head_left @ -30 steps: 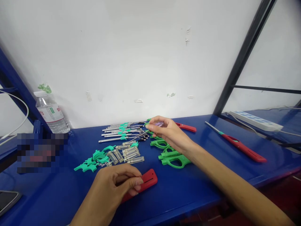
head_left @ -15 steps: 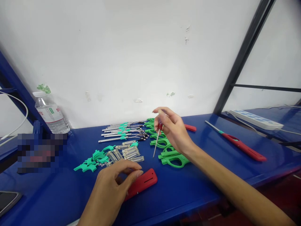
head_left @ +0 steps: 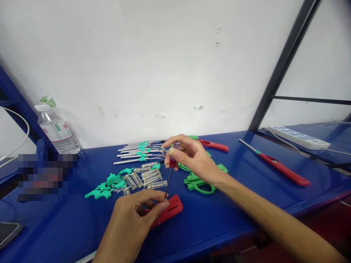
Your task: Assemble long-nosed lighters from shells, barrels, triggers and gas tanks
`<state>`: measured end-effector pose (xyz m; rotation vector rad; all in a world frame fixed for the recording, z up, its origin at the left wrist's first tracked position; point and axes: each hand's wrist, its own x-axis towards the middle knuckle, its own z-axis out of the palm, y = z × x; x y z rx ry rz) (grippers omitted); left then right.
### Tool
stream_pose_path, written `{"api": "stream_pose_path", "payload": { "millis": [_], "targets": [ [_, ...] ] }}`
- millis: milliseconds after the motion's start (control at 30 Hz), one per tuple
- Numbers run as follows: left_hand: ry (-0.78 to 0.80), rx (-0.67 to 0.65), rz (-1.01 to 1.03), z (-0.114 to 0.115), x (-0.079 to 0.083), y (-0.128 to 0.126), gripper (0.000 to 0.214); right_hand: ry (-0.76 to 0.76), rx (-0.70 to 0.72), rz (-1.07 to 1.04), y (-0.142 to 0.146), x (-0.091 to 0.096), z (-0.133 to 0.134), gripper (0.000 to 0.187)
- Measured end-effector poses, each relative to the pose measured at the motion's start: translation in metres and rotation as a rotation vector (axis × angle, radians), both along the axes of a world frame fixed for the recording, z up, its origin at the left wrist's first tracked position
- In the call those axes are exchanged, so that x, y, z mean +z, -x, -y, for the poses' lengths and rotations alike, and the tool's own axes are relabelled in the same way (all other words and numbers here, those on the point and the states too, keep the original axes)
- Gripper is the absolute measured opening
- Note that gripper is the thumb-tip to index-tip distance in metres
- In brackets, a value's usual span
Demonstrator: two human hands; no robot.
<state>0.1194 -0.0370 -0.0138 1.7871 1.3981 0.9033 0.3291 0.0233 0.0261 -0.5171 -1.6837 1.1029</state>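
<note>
My right hand (head_left: 192,157) grips the red and clear handle of a screwdriver (head_left: 169,179), whose thin shaft points down and slightly left. The screwdriver's tip meets the fingertips of my left hand (head_left: 137,215). Thumb and index finger of that hand are pinched together, and whatever is between them is too small to make out. Under the left hand lies a red lighter handle shell (head_left: 173,208) with a slot near its end; the hand hides its other part.
Beyond the hands lie teal plastic pieces (head_left: 102,190), clear fuel tanks (head_left: 152,178), metal lighter tubes with wires (head_left: 127,156) and green handle shells (head_left: 201,184). A red lighter (head_left: 282,170) rests at right, another red shell (head_left: 216,145) near the wall. A water bottle (head_left: 59,133) stands left.
My right hand has moved left and down, bringing the screwdriver's tip to the left fingertips. The left hand keeps its pinch over the red shell.
</note>
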Motion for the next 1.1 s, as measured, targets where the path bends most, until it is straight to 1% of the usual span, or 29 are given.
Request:
{"api": "stream_pose_path", "payload": {
  "millis": [333,467,733,867,967,1100],
  "targets": [
    [-0.063,0.016,-0.023,0.0008,0.0014,-0.0007,0.025,-0.036,0.051,0.010,-0.0003,0.0009,0.0031,0.022],
    [-0.061,0.020,-0.031,0.0023,0.0026,0.0004,0.025,-0.055,0.037,0.016,-0.0018,0.0009,0.0028,0.023],
    [-0.096,0.025,-0.040,0.0010,-0.0006,0.0007,0.023,-0.063,0.061,-0.001,-0.0018,0.0012,0.0047,0.021],
    [-0.102,0.028,-0.047,-0.0008,-0.0038,-0.0001,0.022,-0.074,0.122,-0.042,-0.0006,-0.0019,0.0016,0.021],
    [-0.137,0.016,-0.068,-0.0009,-0.0066,-0.0006,0.021,-0.066,0.149,-0.045,0.0007,-0.0046,0.0001,0.019],
    [-0.164,-0.002,-0.107,0.0004,-0.0068,-0.0023,0.021,-0.042,0.184,-0.057,0.0021,-0.0060,0.0005,0.019]
  ]
}}
